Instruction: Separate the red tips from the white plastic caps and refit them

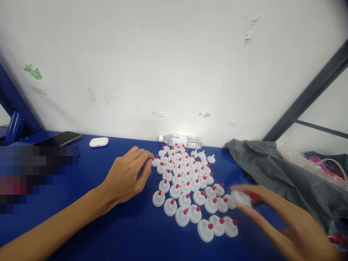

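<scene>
No words, brands or numbers can be read. Printing shows on the white label (180,140) of the clear bottle (195,142) lying on its side: a green patch with pale marks across it, and some red at the label's right edge, all too small and blurred to make out any letters.

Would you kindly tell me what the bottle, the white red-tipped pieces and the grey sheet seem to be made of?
Bottle: probably clear, glossy plastic, being transparent with highlights. White red-tipped pieces: likely smooth, satiny plastic, given their milky look. Grey sheet: perhaps thin, dull plastic film, judging by its creases.
</scene>
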Action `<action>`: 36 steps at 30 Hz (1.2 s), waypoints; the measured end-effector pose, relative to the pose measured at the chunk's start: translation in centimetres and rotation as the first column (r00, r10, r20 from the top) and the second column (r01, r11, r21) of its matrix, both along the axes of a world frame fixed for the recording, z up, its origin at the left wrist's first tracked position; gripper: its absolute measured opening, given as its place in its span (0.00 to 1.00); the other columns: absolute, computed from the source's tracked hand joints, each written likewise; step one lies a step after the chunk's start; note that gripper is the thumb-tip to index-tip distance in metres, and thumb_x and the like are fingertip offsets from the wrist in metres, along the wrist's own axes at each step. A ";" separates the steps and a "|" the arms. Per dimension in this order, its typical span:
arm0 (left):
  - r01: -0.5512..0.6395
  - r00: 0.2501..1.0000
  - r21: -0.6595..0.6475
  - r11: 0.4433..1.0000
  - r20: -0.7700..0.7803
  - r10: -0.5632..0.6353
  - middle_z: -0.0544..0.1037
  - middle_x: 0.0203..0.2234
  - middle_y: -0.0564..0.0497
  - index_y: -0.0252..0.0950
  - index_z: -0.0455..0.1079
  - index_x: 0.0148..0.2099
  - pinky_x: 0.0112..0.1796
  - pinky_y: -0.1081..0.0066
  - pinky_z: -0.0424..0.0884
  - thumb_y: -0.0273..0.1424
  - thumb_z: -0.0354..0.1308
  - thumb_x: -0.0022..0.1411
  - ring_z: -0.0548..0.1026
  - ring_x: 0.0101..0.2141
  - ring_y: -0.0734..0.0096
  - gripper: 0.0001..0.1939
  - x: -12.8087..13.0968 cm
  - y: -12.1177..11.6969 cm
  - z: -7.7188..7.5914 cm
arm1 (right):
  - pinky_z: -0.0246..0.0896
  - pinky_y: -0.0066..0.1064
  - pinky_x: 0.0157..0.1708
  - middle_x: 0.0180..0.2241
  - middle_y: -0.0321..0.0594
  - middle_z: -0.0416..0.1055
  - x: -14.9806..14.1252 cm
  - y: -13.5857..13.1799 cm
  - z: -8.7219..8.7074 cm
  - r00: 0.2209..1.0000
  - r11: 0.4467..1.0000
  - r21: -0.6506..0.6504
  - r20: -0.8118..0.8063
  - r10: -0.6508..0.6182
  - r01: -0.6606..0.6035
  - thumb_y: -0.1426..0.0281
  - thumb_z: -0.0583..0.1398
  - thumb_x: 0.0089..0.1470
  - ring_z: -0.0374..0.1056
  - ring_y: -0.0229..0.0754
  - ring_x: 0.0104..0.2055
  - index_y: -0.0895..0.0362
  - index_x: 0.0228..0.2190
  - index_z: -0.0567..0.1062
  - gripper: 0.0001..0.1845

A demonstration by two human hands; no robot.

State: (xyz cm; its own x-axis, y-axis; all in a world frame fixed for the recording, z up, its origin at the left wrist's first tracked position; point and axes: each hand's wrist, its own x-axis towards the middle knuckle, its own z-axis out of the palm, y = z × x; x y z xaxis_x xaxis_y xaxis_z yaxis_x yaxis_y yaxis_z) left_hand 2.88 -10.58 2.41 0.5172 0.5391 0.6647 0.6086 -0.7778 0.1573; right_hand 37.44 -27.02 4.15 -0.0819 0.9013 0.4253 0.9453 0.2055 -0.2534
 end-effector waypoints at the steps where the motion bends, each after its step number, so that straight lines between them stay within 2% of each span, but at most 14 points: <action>1: 0.027 1.000 0.010 1.000 0.000 -0.027 0.75 0.33 0.50 0.36 0.68 0.42 0.33 0.66 0.64 0.28 0.47 0.71 0.68 0.34 0.66 0.08 0.0 -0.1 0.0 | 0.75 0.29 0.37 0.46 0.42 0.78 -1.3 1.5 1.0 0.996 0.997 0.017 0.030 0.078 -0.078 0.55 0.57 0.65 0.77 0.45 0.42 0.48 0.51 0.74 0.18; 4: 0.091 0.996 0.020 0.996 -0.003 -0.091 0.73 0.29 0.51 0.36 0.67 0.39 0.31 0.66 0.62 0.28 0.48 0.70 0.65 0.31 0.67 0.07 -0.2 -0.4 -0.1 | 0.72 0.37 0.43 0.46 0.45 0.77 -5.8 6.0 2.8 0.920 0.933 0.027 0.178 0.349 -0.359 0.58 0.53 0.69 0.75 0.46 0.44 0.52 0.49 0.75 0.17; 6: 0.123 0.992 0.021 0.992 -0.013 -0.123 0.72 0.26 0.51 0.36 0.66 0.39 0.30 0.67 0.61 0.30 0.49 0.69 0.64 0.29 0.67 0.07 -0.2 -0.6 -0.1 | 0.70 0.41 0.44 0.43 0.45 0.77 -8.5 8.3 2.9 0.860 0.885 0.047 0.265 0.435 -0.463 0.56 0.55 0.67 0.75 0.48 0.42 0.54 0.51 0.74 0.19; 10: 0.183 0.981 0.039 0.982 -0.079 -0.180 0.71 0.26 0.51 0.36 0.65 0.38 0.27 0.67 0.58 0.35 0.53 0.68 0.65 0.29 0.67 0.08 0.1 -1.2 -0.2 | 0.66 0.42 0.43 0.35 0.41 0.76 -11.8 10.6 2.2 0.782 0.824 0.073 0.371 0.500 -0.561 0.55 0.59 0.64 0.73 0.46 0.38 0.57 0.44 0.76 0.19; 14: 0.216 0.968 0.009 0.976 -0.133 -0.213 0.70 0.25 0.51 0.38 0.61 0.33 0.26 0.67 0.55 0.30 0.47 0.71 0.64 0.28 0.68 0.11 0.7 -1.7 -0.4 | 0.62 0.42 0.45 0.31 0.38 0.75 -12.4 11.0 1.8 0.773 0.809 0.115 0.399 0.494 -0.576 0.55 0.59 0.64 0.71 0.44 0.35 0.57 0.35 0.76 0.17; 19: 0.231 0.973 -0.161 0.960 0.044 -0.227 0.66 0.22 0.55 0.38 0.57 0.30 0.27 0.68 0.55 0.30 0.43 0.74 0.61 0.25 0.71 0.16 1.3 -2.3 -0.5 | 0.58 0.45 0.52 0.36 0.39 0.78 -12.5 11.0 2.1 0.776 0.785 0.209 0.429 0.463 -0.584 0.57 0.59 0.65 0.71 0.44 0.38 0.55 0.44 0.76 0.15; 22: 0.200 0.964 -0.305 0.931 0.230 -0.132 0.60 0.20 0.57 0.37 0.53 0.27 0.27 0.68 0.55 0.34 0.40 0.75 0.58 0.23 0.74 0.20 1.0 -2.1 -0.3 | 0.57 0.47 0.54 0.40 0.42 0.79 -11.0 11.6 2.2 0.774 0.801 0.246 0.515 0.369 -0.546 0.65 0.59 0.66 0.73 0.46 0.41 0.56 0.46 0.77 0.11; 24: 0.103 0.944 -0.379 0.920 0.329 0.029 0.54 0.19 0.57 0.38 0.47 0.26 0.25 0.68 0.52 0.37 0.38 0.76 0.54 0.21 0.74 0.22 0.3 -1.3 0.0 | 0.57 0.48 0.55 0.44 0.43 0.79 -8.8 12.6 2.2 0.811 0.838 0.290 0.520 0.268 -0.463 0.69 0.58 0.66 0.74 0.48 0.44 0.55 0.46 0.77 0.10; 25: 0.034 0.931 -0.397 0.917 0.347 0.116 0.52 0.19 0.57 0.39 0.45 0.26 0.25 0.68 0.52 0.38 0.38 0.75 0.53 0.21 0.74 0.23 -0.2 -0.8 0.3 | 0.58 0.48 0.54 0.45 0.44 0.79 -7.3 13.1 2.1 0.849 0.856 0.316 0.475 0.230 -0.409 0.67 0.58 0.66 0.74 0.48 0.44 0.54 0.46 0.77 0.10; 27: -0.142 0.939 -0.346 0.928 0.250 0.237 0.53 0.19 0.57 0.39 0.46 0.26 0.26 0.67 0.52 0.38 0.39 0.75 0.54 0.21 0.73 0.22 -1.1 0.6 0.8 | 0.61 0.46 0.49 0.41 0.44 0.80 -4.1 14.3 1.9 0.942 0.907 0.354 0.317 0.114 -0.228 0.61 0.60 0.64 0.75 0.50 0.41 0.54 0.45 0.76 0.12; 29: -0.318 0.937 -0.260 0.912 0.064 0.344 0.60 0.20 0.56 0.39 0.52 0.27 0.28 0.67 0.53 0.37 0.41 0.73 0.59 0.23 0.70 0.19 -1.8 1.8 1.0 | 0.65 0.40 0.39 0.32 0.40 0.79 -1.2 15.3 1.6 0.992 0.958 0.285 0.124 0.002 -0.038 0.59 0.59 0.64 0.75 0.47 0.31 0.53 0.46 0.75 0.14; 30: -0.371 0.925 -0.239 0.897 -0.015 0.379 0.63 0.21 0.54 0.39 0.55 0.29 0.29 0.67 0.54 0.37 0.42 0.72 0.62 0.24 0.68 0.17 -2.0 2.3 1.1 | 0.65 0.38 0.37 0.29 0.38 0.79 0.0 15.6 1.3 0.997 0.971 0.236 0.070 -0.036 0.019 0.58 0.58 0.64 0.74 0.46 0.29 0.53 0.45 0.74 0.14; 32: -0.439 0.899 -0.236 0.867 -0.132 0.419 0.69 0.25 0.51 0.40 0.60 0.32 0.30 0.67 0.57 0.36 0.43 0.71 0.68 0.29 0.64 0.14 -2.2 3.0 0.9 | 0.64 0.36 0.33 0.27 0.37 0.78 1.8 16.2 0.7 0.998 0.990 0.129 0.043 -0.053 0.047 0.58 0.57 0.64 0.73 0.44 0.26 0.52 0.42 0.74 0.13; 36: -0.484 0.870 -0.257 0.836 -0.245 0.428 0.76 0.33 0.47 0.40 0.67 0.37 0.33 0.65 0.63 0.34 0.45 0.68 0.73 0.38 0.56 0.11 -2.1 3.6 0.0 | 0.64 0.35 0.34 0.35 0.41 0.78 3.4 16.5 0.0 0.993 0.997 0.033 0.093 0.071 -0.075 0.58 0.56 0.63 0.74 0.45 0.32 0.53 0.39 0.75 0.13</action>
State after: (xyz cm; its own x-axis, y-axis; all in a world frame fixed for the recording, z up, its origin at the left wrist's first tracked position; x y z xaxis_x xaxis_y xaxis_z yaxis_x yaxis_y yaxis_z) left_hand 0.79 -7.02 2.44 0.2516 0.9001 0.3558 0.9209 -0.3357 0.1981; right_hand 40.83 -10.47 4.16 -0.1869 0.8756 0.4455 0.9463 0.2823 -0.1577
